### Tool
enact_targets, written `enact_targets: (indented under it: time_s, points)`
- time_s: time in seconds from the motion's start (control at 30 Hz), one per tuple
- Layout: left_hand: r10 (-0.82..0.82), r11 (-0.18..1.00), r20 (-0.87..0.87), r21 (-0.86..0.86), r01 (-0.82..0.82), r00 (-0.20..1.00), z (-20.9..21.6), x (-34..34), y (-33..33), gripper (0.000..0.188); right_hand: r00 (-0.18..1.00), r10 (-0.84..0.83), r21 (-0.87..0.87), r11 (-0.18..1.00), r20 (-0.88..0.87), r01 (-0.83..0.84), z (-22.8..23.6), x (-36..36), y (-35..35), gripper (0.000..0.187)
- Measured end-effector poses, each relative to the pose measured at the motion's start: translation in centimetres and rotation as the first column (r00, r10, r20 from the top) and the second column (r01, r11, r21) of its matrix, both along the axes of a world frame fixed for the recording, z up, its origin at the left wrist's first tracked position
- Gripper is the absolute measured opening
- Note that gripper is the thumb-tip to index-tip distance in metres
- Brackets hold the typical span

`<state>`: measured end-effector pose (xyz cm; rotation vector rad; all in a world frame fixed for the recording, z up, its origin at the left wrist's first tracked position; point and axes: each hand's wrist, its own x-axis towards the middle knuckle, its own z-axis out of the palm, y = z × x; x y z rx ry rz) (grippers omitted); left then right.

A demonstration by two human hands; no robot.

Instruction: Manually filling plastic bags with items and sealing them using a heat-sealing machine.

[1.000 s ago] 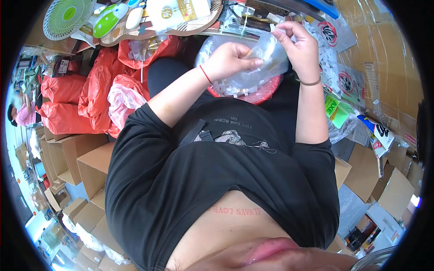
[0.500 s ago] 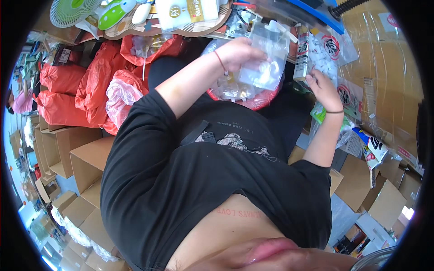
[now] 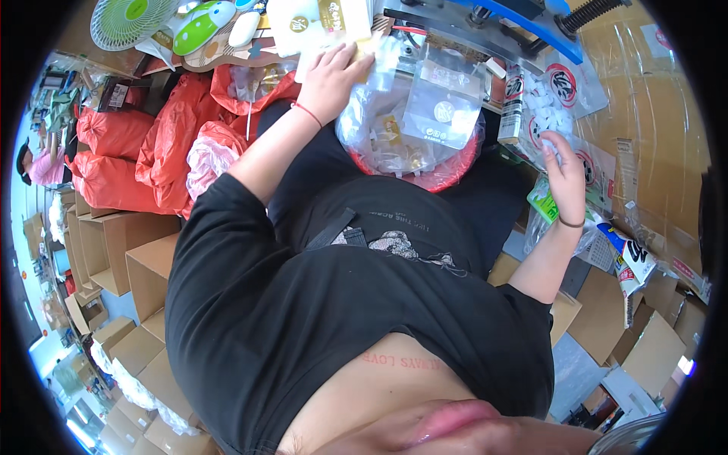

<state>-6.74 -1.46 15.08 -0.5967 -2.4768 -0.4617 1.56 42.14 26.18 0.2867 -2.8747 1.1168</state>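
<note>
My left hand (image 3: 330, 82) rests with outstretched fingers on the near edge of a stack of white, gold-marked plastic pouches (image 3: 307, 30). A clear pouch (image 3: 376, 64) lies beside its fingertips. My right hand (image 3: 565, 178) is at the right, thumb and fingers curled close together; whatever is between them is too small to make out. It is beside an open carton (image 3: 513, 106) and a heap of small white plastic pieces (image 3: 550, 114). Between my hands, a clear printed pouch (image 3: 444, 102) hangs from the machine's edge over a red-rimmed basin (image 3: 444, 182) lined with plastic and holding more pouches.
A machine with a blue bar (image 3: 523, 26) and a dark spring (image 3: 595, 19) stands at the far right. Filled red bags (image 3: 117, 178) and cardboard boxes (image 3: 114, 243) crowd the left. A green fan (image 3: 125, 23) is at the far left. Another person (image 3: 47, 163) is in the background.
My left hand has let go of the clear pouch, which now hangs at the machine, and moved left to the stack. My right hand has shifted slightly right and nearer, its fingers closing.
</note>
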Motion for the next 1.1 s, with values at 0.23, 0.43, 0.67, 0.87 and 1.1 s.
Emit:
enact_targets:
  time_s: [0.23,0.43,0.67,0.87,1.1]
  points:
    - [-0.367,0.771,0.569,0.629,-0.102,0.736,4.9,3.3,4.0,0.025,0.988,0.156,-0.214,0.965,0.010,-0.150,-0.9,-1.4,-6.7,0.019]
    - [-0.522,0.796,0.702,0.605,-0.019,0.485,7.2,5.9,9.2,0.024,0.996,0.068,-0.603,0.792,-0.064,-0.093,1.5,-2.8,-10.9,0.015]
    - [-0.924,0.333,0.382,0.818,-0.469,0.010,6.2,7.7,11.9,0.028,0.968,0.249,-0.289,0.929,0.033,-0.230,1.3,-3.9,-7.8,0.022]
    - [-0.938,0.334,0.336,0.797,-0.503,-0.090,5.5,7.7,12.6,0.029,0.993,0.100,-0.090,0.990,-0.063,-0.105,0.8,-3.8,-6.0,0.029]
    - [-0.889,0.313,0.440,0.783,-0.538,0.123,5.7,1.3,11.2,0.033,0.974,-0.059,0.636,0.748,-0.219,0.188,-2.9,-5.3,-1.9,0.032]
